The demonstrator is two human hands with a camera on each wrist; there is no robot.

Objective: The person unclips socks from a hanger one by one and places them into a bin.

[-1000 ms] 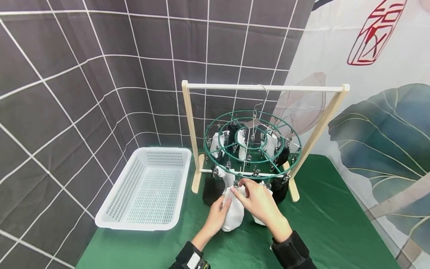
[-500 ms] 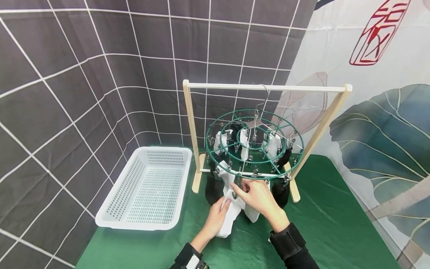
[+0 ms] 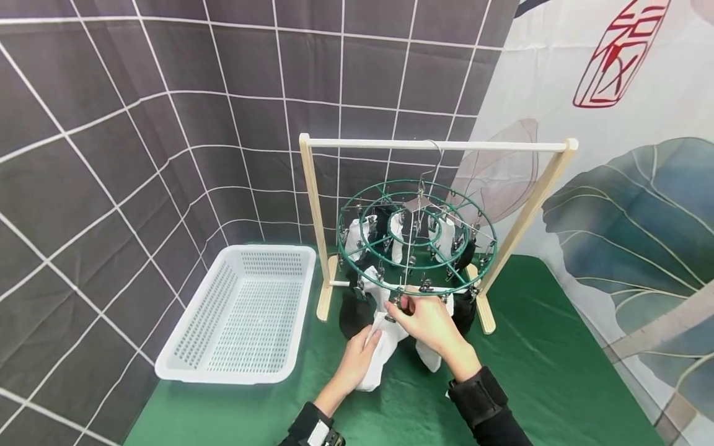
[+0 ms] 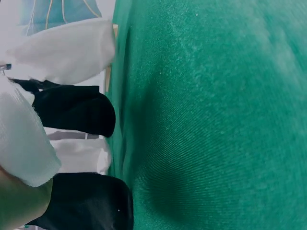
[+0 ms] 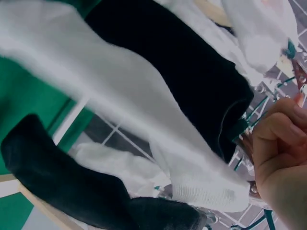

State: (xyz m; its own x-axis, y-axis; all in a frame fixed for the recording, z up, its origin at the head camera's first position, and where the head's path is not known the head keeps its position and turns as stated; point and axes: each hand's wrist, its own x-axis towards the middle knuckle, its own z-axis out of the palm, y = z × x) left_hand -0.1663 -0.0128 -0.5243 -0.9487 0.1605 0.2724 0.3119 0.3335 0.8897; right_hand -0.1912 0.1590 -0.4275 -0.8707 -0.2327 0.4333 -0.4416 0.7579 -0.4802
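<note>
In the head view my left hand (image 3: pixel 357 358) grips a white sock (image 3: pixel 385 348) that slants down toward the lower left. My right hand (image 3: pixel 432 325) pinches a metal clip (image 3: pixel 393 310) at the sock's upper end, below the front rim of the green round hanger (image 3: pixel 365 272). Whether the clip bites the cloth, I cannot tell. The left wrist view has this white sock (image 4: pixel 24 136) over part of the left hand (image 4: pixel 21 201). In the right wrist view, the right hand's (image 5: pixel 283 158) fingers are curled near a clip (image 5: pixel 299 74) and the white sock (image 5: pixel 259 40).
Black and white socks hang around the hanger, including a black sock (image 3: pixel 354 316) at the left and a white sock (image 3: pixel 428 356) behind the right hand. A wooden rack (image 3: pixel 541 192) bears the hanger. A white plastic basket (image 3: pixel 167 365) stands left on the green cloth (image 3: pixel 546 371).
One second ago the white sock hung nearly straight under the clip; it has since shifted down and left and now slants. Both hands stay close to where they were.
</note>
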